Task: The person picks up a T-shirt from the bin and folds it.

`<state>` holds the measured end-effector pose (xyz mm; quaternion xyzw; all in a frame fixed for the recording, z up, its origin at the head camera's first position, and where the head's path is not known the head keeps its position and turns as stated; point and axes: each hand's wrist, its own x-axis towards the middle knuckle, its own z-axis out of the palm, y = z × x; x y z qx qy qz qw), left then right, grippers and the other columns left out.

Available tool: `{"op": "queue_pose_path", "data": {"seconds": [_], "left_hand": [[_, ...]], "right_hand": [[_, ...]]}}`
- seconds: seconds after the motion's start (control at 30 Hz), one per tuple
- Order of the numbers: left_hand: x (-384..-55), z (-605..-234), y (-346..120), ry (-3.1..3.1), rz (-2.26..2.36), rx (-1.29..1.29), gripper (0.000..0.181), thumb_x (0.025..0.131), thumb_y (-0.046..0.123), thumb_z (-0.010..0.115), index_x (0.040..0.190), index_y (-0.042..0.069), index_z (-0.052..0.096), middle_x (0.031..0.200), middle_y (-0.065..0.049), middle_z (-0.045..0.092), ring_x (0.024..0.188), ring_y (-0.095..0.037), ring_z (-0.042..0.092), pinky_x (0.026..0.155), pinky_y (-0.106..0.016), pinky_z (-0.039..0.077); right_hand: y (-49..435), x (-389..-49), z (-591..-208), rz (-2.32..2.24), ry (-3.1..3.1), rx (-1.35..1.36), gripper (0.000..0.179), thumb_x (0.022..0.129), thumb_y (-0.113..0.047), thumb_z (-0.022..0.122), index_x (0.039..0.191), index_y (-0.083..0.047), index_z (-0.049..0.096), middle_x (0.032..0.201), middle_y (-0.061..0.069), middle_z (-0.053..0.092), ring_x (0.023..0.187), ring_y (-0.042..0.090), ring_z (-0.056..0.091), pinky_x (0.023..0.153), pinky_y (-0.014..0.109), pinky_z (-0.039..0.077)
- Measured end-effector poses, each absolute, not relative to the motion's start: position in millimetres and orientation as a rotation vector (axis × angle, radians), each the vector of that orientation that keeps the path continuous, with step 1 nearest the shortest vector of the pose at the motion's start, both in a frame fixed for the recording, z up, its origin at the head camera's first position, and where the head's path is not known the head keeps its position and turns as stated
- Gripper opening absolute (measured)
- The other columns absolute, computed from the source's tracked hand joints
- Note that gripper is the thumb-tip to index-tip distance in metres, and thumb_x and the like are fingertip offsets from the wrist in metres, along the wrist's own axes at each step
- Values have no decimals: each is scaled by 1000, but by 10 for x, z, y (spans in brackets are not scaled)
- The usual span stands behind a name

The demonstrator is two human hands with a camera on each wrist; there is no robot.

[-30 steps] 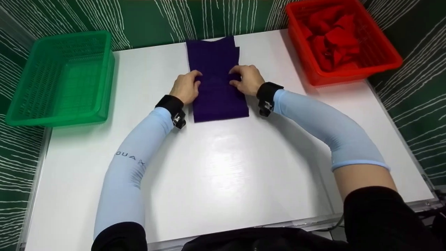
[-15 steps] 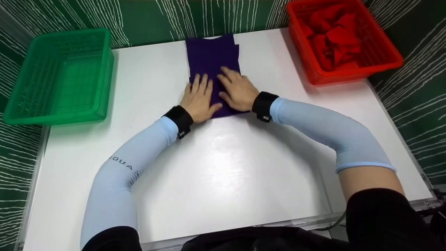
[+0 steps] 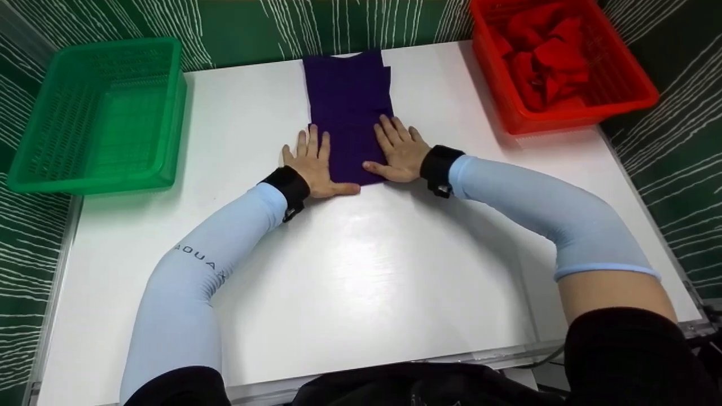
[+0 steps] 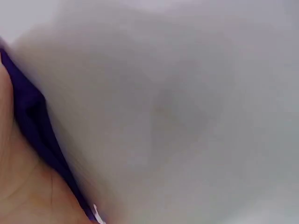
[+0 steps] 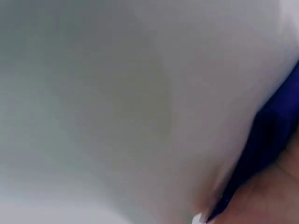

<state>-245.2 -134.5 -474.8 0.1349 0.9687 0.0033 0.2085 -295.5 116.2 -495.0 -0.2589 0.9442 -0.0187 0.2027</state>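
A dark purple folded cloth lies flat at the far middle of the white table, its uneven end at the back edge. On its near left side my left hand lies with fingers straight and spread, the thumb along the near fold. My right hand rests palm down on the near right side, fingers also straight. In the left wrist view a strip of the purple cloth shows beside the palm. The right wrist view has the cloth edge against the other palm. What lies under the palms is hidden.
A green plastic basket stands at the back left with nothing visible inside. At the back right is a red basket holding crumpled red cloth. White table surface stretches between the arms. A green patterned wall rises behind.
Both hands went from curled at the cloth's sides to flat on its near part. Since half a second ago they have slid apart toward its left and right edges.
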Motion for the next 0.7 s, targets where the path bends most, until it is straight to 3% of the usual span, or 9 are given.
{"op": "queue_pose_path", "data": {"seconds": [0.13,0.23,0.3,0.37,0.43,0.53,0.6,0.7], "left_hand": [[-2418,-4740,-1434,2667,-49,366,152,78,105,46,170,5,-21,177,-26,-25,168,-43,-16,131,-75,10],[-2372,-4722,-1497,2695,-28,404,147,83,100,50,171,0,-13,178,-31,-15,168,-48,-6,129,-76,19],[-2355,-4729,-1531,2745,-7,464,139,88,93,54,172,-2,-4,178,-34,-5,167,-51,8,125,-73,32],[-2334,-4724,-1550,2820,-4,563,125,95,82,58,172,-4,12,178,-35,8,163,-53,23,117,-69,46],[-2317,-4732,-1549,2879,-22,678,107,100,70,63,169,-5,27,176,-33,20,158,-51,34,107,-64,56],[-2284,-4752,-1498,2917,-46,845,81,102,47,66,160,-5,46,168,-30,40,149,-47,46,100,-60,61],[-2265,-4768,-1452,2922,-52,895,72,100,36,67,156,-6,51,162,-29,49,145,-46,51,98,-58,62],[-2240,-4777,-1404,2944,-71,878,63,102,26,66,154,-7,54,156,-30,56,139,-46,58,97,-56,63]], "right_hand": [[1384,-2898,-4883,-79,2622,-675,115,102,-85,24,171,-3,-17,180,17,-25,169,39,-16,135,64,-1],[1542,-2838,-4826,-133,2606,-646,126,97,-89,36,171,-1,-16,180,20,-21,169,41,-15,135,66,-1],[1614,-2785,-4811,-204,2633,-654,134,92,-88,54,173,-3,-10,181,23,-15,169,44,-7,135,66,7],[1644,-2735,-4798,-287,2702,-758,131,87,-79,72,174,-4,10,181,27,2,167,50,15,131,67,24],[1636,-2692,-4803,-326,2778,-950,109,87,-65,81,167,-4,38,176,28,26,156,51,40,123,64,41],[1576,-2645,-4827,-279,2859,-1295,55,96,-39,79,136,-3,70,151,23,62,123,46,71,98,59,61],[1531,-2627,-4830,-275,2870,-1431,30,101,-25,73,121,-3,76,130,19,74,105,42,77,85,56,65],[1482,-2625,-4809,-402,2899,-1460,18,105,-15,66,114,-2,74,108,16,78,87,37,78,73,54,64]]}}
